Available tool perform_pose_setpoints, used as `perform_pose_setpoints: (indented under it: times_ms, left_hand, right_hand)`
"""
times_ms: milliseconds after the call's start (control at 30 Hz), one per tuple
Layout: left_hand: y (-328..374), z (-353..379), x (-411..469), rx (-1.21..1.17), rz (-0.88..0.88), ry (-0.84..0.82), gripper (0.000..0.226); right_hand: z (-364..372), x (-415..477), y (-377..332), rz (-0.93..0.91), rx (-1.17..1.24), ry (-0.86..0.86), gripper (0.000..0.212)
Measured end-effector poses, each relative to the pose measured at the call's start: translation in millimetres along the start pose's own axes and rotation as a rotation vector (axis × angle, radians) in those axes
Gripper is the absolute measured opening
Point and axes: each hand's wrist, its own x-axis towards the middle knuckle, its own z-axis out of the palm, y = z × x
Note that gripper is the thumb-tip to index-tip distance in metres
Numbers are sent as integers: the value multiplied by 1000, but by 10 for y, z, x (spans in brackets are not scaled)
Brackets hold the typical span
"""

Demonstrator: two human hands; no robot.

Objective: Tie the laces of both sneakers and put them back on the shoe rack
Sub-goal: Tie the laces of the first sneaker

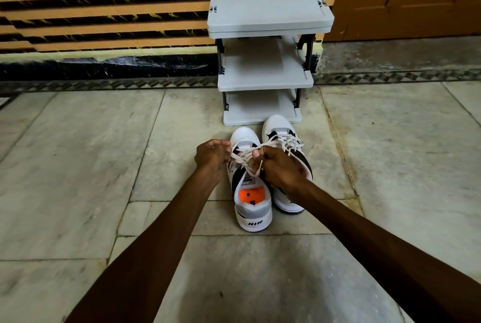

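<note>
With the near sneaker (251, 192) lying heel-toward-me on the floor just short of the shoe rack (265, 80), I have my left hand (212, 155) and right hand (279, 169) each closed on a lace (240, 158) end, stretched crosswise over its tongue.

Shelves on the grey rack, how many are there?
3. The top shelf, the middle shelf under it, and the bottom shelf just behind the sneakers. All look bare.
</note>
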Motion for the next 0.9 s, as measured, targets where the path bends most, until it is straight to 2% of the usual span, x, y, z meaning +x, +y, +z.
perform_pose_setpoints:
  times_ms: [267,367,467,667,900]
  left_hand:
    - [-146,123,87,321,182,166,28]
    - [-128,152,45,401,245,205,23]
    - [-129,165,37,434,290,234,19]
    - [-145,202,32,455,366,247,25]
    - [-142,240,40,428,341,257,31]
  right_hand:
    - [94,-65,54,-62,-40,59,34]
    - [116,-69,82,-53,-32,99,35]
    - [133,-72,131,-37,-29,118,36]
    - [118,-105,187,-31,-51,139,31]
    - [115,-122,221,-17,-49,147,33]
